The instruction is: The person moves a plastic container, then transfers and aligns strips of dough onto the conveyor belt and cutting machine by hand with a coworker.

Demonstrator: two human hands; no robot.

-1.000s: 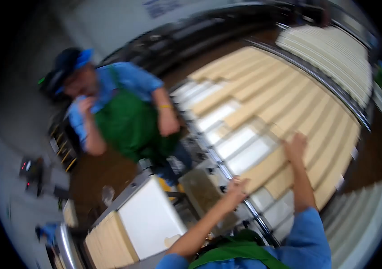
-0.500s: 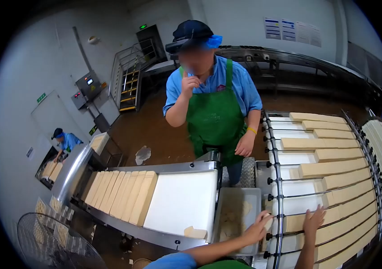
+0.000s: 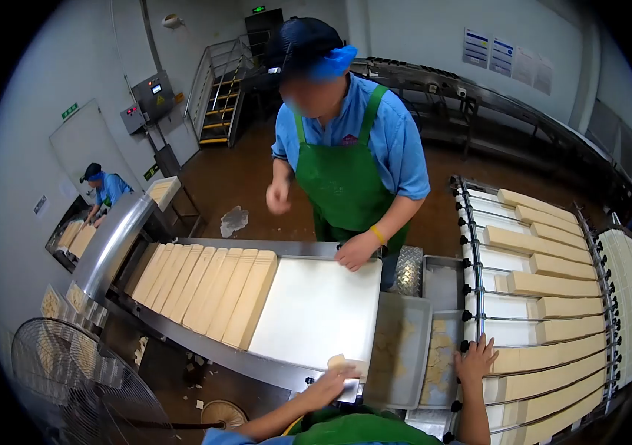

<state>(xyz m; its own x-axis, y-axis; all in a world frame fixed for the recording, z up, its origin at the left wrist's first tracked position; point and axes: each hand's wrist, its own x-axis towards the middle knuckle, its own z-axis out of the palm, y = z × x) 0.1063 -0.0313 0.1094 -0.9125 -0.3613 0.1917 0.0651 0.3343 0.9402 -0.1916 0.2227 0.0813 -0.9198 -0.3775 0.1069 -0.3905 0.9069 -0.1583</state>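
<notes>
My left hand (image 3: 326, 387) is at the near right corner of the white belt (image 3: 312, 304), its fingers closed on a small beige piece (image 3: 338, 362). Part of that piece is hidden by the fingers. My right hand (image 3: 477, 360) lies open with fingers spread, at the left end of a long beige block of stacked sheets (image 3: 546, 354), beside the metal side rail (image 3: 480, 300) of the slotted conveyor. Nothing shows in its grasp. Several similar blocks (image 3: 230, 293) lie side by side at the left of the white belt.
Between the conveyors stand a grey bin (image 3: 399, 352) and a narrower tray (image 3: 440, 356), both with beige scraps. Across the belt stands a co-worker in a green apron (image 3: 342, 182), one hand (image 3: 358, 251) at the belt's edge. A wire fan (image 3: 82, 378) stands lower left.
My left hand has moved left from the slotted conveyor to the white belt's corner. My right hand has shifted left to the blocks' ends. The co-worker has lowered a hand from the face and leaned closer.
</notes>
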